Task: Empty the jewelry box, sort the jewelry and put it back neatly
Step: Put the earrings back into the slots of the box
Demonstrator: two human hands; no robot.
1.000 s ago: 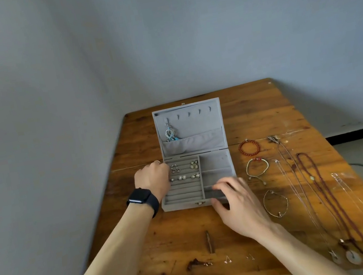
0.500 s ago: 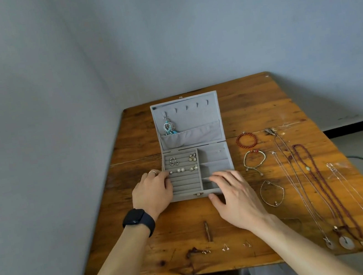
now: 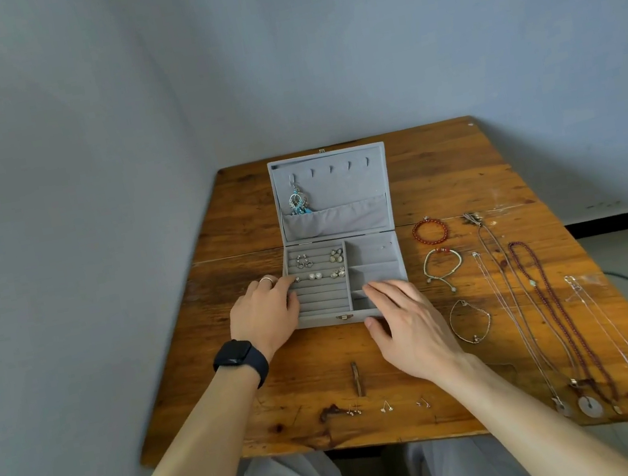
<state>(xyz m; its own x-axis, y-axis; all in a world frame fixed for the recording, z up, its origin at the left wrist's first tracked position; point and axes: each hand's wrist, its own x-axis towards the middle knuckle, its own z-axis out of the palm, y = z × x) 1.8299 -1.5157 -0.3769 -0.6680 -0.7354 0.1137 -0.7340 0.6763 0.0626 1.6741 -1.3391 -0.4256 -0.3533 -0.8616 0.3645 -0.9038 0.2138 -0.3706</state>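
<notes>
Your left hand (image 3: 265, 316) lies over the left rim of the open grey velvet jewelry box (image 3: 375, 254). Its fingers are loosely extended, with the forefinger reaching onto the padded rows beside a small stud. It seems to touch the stud, not pinch it. Your right hand (image 3: 405, 322) lies flat and spread on the box's near right corner, its thumb against the front wall, holding nothing.

By the look of it, emptying and sorting are finished and the refilling is partly done. Just beyond your left fingertips, four pairs of silver and pearl earrings (image 3: 319, 268) sit in the rolls. A turquoise drop earring (image 3: 298, 203) hangs from a hook in the lid.

The rest still waits on the brown wooden table (image 3: 459, 172). Just right of your right hand are a red bead bracelet (image 3: 430, 231), a pale cord bracelet (image 3: 442, 264) and a thin chain bracelet (image 3: 469, 322). Further right lie a dark red bead necklace (image 3: 557, 313) and several fine chains. Three tiny stud pairs (image 3: 386, 406) lie between your forearms. The compartments under your right fingers look empty.
</notes>
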